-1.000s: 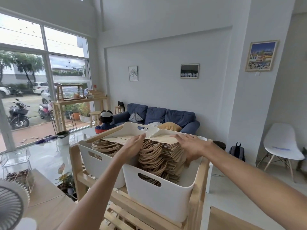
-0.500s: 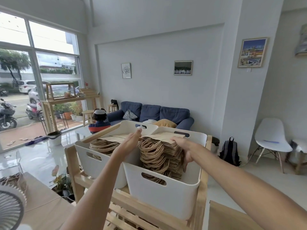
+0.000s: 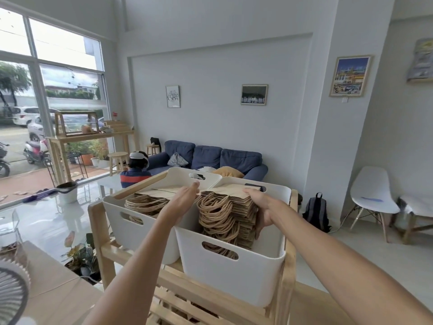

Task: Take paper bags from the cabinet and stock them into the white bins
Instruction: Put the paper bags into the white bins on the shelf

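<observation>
1. Stood before a wooden rack (image 3: 287, 273) holding two white bins side by side: left bin (image 3: 140, 233), right bin (image 3: 246, 266).
2. Found a tall stack of paper bags (image 3: 230, 215) in the right bin, cord handles facing near, top bags rising above the rim; a lower stack (image 3: 150, 200) lay in the left bin.
3. Kept the left hand (image 3: 185, 198) flat and open, fingers straight, against the left side of the tall stack near its top.
4. Curled the right hand (image 3: 260, 205) around the right edge of that stack, thumb on top; fingers down the side, partly hidden.
5. Judged the step as settling and squaring the stack inside the right bin.
6. To do it well: squeeze evenly from both sides, press down from the top, keep the cord handles tucked together so none snag on the rim, release only once the stack sits level.
</observation>
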`<state>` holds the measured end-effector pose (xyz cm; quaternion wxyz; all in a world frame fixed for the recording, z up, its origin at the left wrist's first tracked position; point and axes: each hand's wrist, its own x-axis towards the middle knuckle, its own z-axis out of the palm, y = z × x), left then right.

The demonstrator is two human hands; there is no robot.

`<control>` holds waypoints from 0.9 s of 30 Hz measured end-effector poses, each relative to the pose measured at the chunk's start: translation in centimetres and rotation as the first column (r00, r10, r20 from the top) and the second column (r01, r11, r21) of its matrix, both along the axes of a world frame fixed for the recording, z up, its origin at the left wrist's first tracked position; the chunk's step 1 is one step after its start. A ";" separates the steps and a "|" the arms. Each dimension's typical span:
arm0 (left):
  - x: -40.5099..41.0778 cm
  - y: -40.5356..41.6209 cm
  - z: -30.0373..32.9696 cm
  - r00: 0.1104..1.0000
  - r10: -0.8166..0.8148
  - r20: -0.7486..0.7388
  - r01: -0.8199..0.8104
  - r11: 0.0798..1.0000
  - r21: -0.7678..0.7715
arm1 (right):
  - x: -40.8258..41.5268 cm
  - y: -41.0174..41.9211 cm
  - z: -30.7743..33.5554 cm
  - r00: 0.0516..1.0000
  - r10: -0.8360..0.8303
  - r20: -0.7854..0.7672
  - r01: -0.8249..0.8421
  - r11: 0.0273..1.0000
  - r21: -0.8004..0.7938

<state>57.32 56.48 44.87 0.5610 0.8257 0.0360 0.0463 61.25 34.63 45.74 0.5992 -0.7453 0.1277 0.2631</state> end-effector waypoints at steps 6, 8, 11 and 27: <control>-1.4 -0.4 0.8 0.996 0.016 0.090 -0.032 0.983 0.182 | -1.4 -1.1 0.2 0.967 0.060 0.247 0.013 0.959 -0.283; -2.2 -1.1 1.3 0.984 0.019 0.178 -0.065 0.964 0.258 | -2.5 -2.6 0.7 0.879 0.114 0.463 0.048 0.945 -0.323; -3.6 -2.8 2.3 0.968 0.003 0.250 -0.091 0.935 0.343 | -4.9 -5.5 1.8 0.715 0.101 0.692 0.160 0.940 -0.302; -16.4 -25.3 -0.9 0.835 -0.409 0.368 0.140 0.805 0.577 | -20.3 -23.7 -2.7 0.794 -0.071 0.603 0.301 0.909 -0.289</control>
